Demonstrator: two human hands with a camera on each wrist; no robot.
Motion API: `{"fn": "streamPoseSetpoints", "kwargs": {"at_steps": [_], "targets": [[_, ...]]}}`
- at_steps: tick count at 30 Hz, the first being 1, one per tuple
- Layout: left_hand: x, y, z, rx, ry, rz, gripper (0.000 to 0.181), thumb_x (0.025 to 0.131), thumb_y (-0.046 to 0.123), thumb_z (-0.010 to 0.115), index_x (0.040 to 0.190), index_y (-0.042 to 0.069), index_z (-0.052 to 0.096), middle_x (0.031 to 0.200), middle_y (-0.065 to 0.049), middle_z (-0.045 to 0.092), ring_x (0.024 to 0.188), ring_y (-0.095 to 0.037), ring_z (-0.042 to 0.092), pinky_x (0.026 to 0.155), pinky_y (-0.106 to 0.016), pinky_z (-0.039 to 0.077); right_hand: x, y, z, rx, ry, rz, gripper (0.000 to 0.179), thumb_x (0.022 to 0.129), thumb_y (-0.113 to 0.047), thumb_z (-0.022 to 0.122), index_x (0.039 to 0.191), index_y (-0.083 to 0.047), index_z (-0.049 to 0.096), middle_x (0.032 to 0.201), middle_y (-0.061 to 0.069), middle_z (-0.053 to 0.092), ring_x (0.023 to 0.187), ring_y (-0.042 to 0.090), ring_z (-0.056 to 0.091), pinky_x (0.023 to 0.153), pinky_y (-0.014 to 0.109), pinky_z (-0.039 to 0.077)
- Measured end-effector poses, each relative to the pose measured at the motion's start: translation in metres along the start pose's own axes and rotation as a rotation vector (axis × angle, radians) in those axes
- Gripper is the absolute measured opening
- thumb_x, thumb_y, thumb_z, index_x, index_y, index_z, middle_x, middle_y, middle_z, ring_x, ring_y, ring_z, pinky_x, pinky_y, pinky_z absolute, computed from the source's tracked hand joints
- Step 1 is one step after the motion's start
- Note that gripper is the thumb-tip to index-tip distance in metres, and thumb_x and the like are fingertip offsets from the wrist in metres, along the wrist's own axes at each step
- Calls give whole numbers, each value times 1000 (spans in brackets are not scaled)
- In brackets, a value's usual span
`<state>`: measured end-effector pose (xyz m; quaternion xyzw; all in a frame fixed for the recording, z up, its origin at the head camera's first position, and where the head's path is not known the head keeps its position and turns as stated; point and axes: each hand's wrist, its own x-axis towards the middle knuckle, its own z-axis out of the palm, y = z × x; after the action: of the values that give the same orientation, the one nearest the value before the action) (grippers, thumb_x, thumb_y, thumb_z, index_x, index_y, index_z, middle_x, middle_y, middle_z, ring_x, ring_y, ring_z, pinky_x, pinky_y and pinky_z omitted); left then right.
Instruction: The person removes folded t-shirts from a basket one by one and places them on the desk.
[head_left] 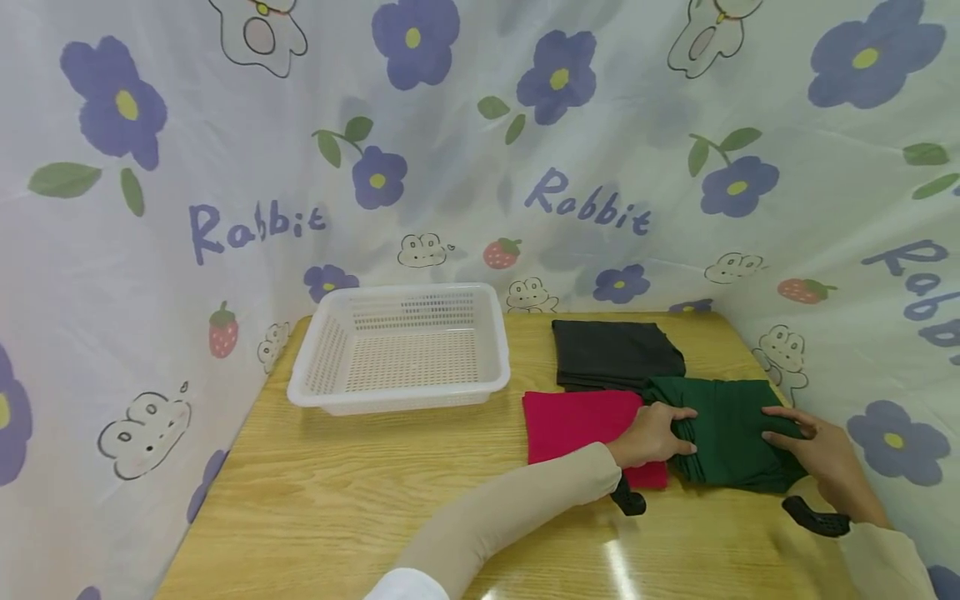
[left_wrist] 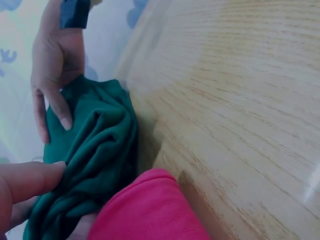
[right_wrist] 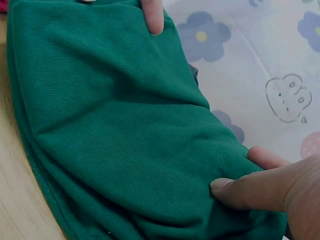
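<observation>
A folded green cloth (head_left: 731, 429) lies at the right of the table, bunched into several layers along its left edge. My left hand (head_left: 651, 435) grips that edge, its thumb and a finger on top; some fingers are hidden by the folds in the left wrist view. On the opposite side, my right hand (head_left: 821, 454) holds the cloth's right end, with the thumb (right_wrist: 237, 192) pressed on the fabric. Beneath my left wrist is a folded red cloth (head_left: 577, 421), its right side partly covered by the hand. A folded black cloth (head_left: 615, 354) lies behind both.
A white plastic basket (head_left: 412, 396) with perforated walls stands at the back left of the wooden table (head_left: 360, 492). Patterned fabric (head_left: 450, 192) hangs behind the table and along both sides, close to my right hand.
</observation>
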<state>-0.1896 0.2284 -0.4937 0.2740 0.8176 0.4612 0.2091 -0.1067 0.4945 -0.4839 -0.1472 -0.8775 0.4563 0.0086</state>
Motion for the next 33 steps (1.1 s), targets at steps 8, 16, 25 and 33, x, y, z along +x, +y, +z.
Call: {"fn": "streamPoseSetpoints", "kwargs": {"at_steps": [8,16,25,33], "targets": [[3,-4,-2,102,-17,-26,59,91,13,82,145,24,62,115,5,74,92,1,49,53,-17,37,6,5,3,-35,-5,11,61,99,-37,71,152,-11,52,160,41,9,142,65,13,106,77,24],[3,-2,-3,112,-85,-88,57,94,14,78,147,24,59,66,2,59,38,-10,22,42,-18,29,9,12,6,-71,-14,18,63,100,-38,70,152,-8,51,158,44,13,140,66,16,104,77,28],[2,2,-9,143,-156,-121,55,97,18,75,148,29,58,47,5,31,38,-10,23,43,-18,29,10,17,11,-50,-55,2,65,103,-25,67,152,8,40,157,45,7,143,65,6,104,78,26],[-1,9,-22,175,-150,-52,40,99,21,72,138,24,67,99,6,69,62,-4,44,56,-18,40,8,7,11,-146,15,25,61,102,-20,66,148,11,41,153,48,19,134,68,23,99,76,34]]}}
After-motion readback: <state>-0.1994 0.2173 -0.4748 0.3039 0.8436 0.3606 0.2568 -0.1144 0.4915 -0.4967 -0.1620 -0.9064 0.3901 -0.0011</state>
